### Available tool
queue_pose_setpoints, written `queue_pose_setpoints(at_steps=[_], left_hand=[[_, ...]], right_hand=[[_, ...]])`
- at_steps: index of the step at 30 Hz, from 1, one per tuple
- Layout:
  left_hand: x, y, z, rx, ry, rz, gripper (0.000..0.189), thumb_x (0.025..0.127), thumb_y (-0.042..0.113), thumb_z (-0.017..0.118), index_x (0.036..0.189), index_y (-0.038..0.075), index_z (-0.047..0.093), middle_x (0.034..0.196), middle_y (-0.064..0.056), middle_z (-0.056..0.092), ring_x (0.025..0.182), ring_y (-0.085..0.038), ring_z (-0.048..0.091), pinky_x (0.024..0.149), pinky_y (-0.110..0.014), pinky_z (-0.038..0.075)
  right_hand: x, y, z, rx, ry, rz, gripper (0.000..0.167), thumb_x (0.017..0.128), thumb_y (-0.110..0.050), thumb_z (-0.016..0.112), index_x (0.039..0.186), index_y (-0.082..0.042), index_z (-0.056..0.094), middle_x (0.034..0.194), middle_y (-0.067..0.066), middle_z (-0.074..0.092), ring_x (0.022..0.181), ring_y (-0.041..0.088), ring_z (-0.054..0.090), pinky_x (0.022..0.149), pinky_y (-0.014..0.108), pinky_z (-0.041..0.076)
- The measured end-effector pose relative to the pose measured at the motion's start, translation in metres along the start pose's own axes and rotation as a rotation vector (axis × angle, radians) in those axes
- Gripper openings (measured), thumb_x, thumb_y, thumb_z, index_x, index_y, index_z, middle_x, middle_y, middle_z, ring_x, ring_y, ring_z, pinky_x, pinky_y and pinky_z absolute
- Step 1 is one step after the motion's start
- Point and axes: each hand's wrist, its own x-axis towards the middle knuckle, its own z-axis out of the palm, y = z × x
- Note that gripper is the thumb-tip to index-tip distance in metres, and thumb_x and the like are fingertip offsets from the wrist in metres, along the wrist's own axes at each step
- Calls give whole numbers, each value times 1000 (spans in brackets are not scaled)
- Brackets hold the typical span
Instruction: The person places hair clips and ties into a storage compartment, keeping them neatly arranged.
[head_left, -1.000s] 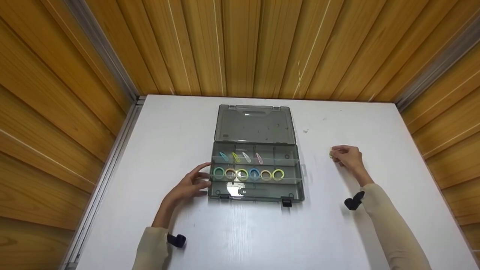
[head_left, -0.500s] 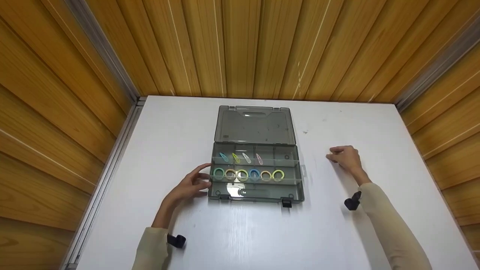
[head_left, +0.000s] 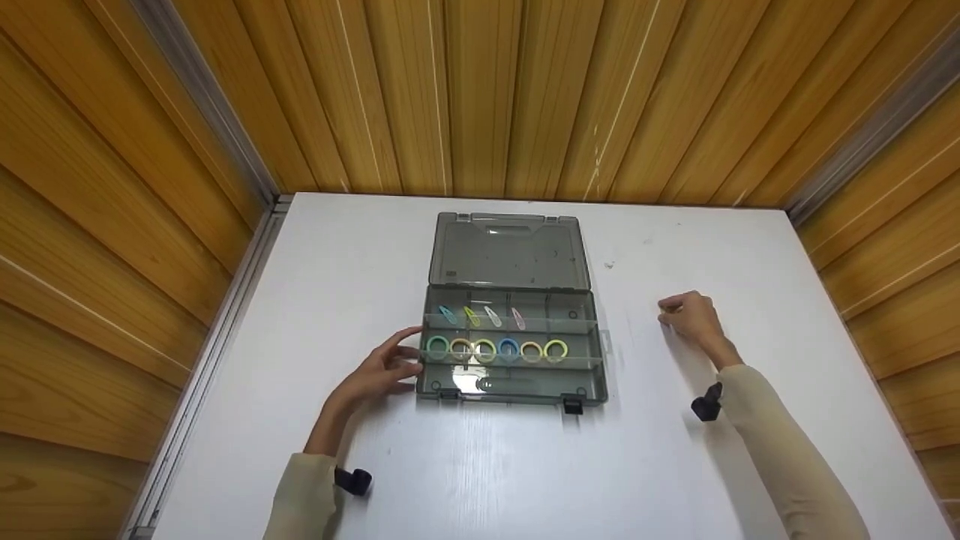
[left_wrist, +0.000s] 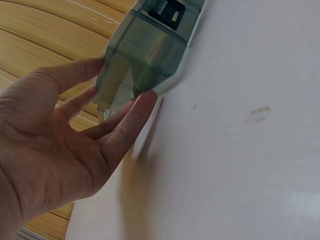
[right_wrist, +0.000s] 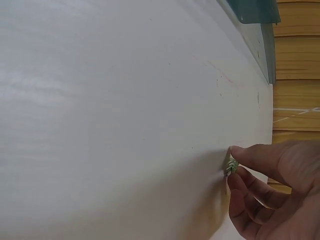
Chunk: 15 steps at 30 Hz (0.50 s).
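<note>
A smoky grey see-through compartment box (head_left: 510,382) lies unfolded on the white table, lid away from the person. Small hair clips (head_left: 493,316) in blue, yellow, white and pink line its back row. Several coloured rings (head_left: 556,350) stand along the middle row. My left hand (head_left: 382,371) touches the box's left side with fingers spread; the left wrist view shows fingertips against its end wall (left_wrist: 145,55). Right of the box, my right hand (head_left: 694,319) pinches a tiny green-and-white ribbed piece (right_wrist: 231,165) between thumb and fingers, close over the table.
The lid (head_left: 510,251) leans back flat behind the box. A black latch (head_left: 574,406) sticks out at the box's front. Wooden panels (head_left: 480,97) wall the table's back and sides. A small mark (head_left: 609,265) shows on the tabletop right of the lid.
My right hand has turned slightly, so the pale piece at its fingertips no longer shows in the head view. The left hand stays against the box.
</note>
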Motion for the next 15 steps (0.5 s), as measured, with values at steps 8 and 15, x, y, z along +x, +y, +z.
queue_pose_setpoints(at_steps=[8, 15], left_hand=[[0, 3, 1, 4, 9, -8, 73, 99, 15, 68, 161, 24, 30, 142, -27, 48, 121, -34, 62, 101, -56, 57], [0, 2, 3, 2, 23, -24, 72, 99, 14, 67, 160, 26, 32, 143, -27, 46, 119, -33, 62, 100, -57, 57]], right_hand=[[-6, -2, -5, -49, -45, -6, 32, 91, -2, 64, 121, 9, 69, 115, 32, 68, 108, 48, 63, 94, 60, 53], [-11, -4, -6, -104, -89, 19, 37, 89, 1, 58, 124, 8, 67, 113, 31, 70, 99, 44, 68, 80, 51, 57]])
